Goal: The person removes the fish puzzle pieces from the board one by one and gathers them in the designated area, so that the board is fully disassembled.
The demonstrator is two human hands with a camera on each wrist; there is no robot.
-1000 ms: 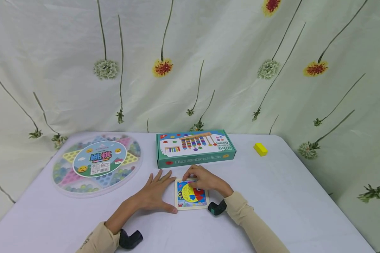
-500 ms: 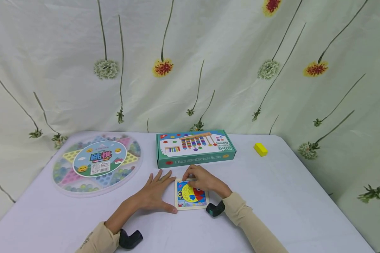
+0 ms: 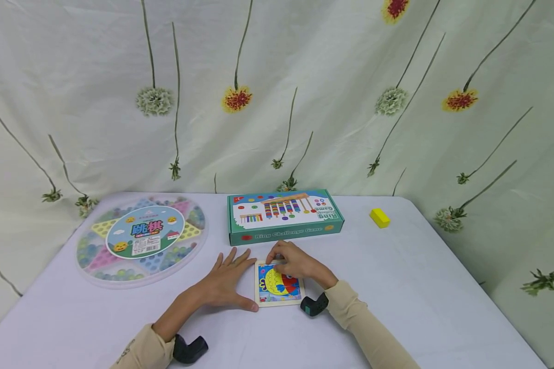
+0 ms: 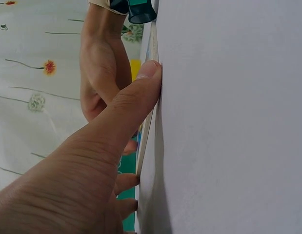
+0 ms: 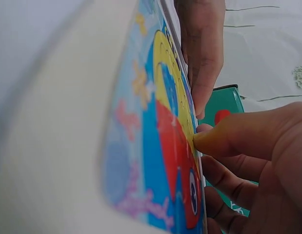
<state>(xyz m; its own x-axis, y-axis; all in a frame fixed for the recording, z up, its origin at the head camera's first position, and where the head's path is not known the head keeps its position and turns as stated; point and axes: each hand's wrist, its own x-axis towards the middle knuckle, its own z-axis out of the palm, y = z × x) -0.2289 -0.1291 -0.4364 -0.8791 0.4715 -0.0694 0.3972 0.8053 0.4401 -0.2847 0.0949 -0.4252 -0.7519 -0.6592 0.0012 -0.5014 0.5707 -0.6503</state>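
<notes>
A small square jigsaw puzzle [image 3: 279, 288] with a yellow and red fish lies flat on the table, set in a pale frame. My left hand [image 3: 228, 283] lies at its left side, fingers spread; in the left wrist view its thumb [image 4: 148, 73] touches the frame's edge. Over the puzzle's upper part is my right hand [image 3: 297, 260], fingers bent. The right wrist view has the right thumb [image 5: 209, 142] on the yellow of the fish and the other fingers bent close by. Whether a piece is between them is hidden.
Behind the puzzle stands a green Ring Challenge Game box [image 3: 286, 218]. A round Chinese checkers set [image 3: 92, 271] lies to the left. Toward the back right sits a yellow block [image 3: 380, 218]. A flowered cloth [image 3: 332, 77] hangs behind the white table [image 3: 424, 292].
The right wrist has shifted very slightly left. My left hand and the puzzle stay where they were.
</notes>
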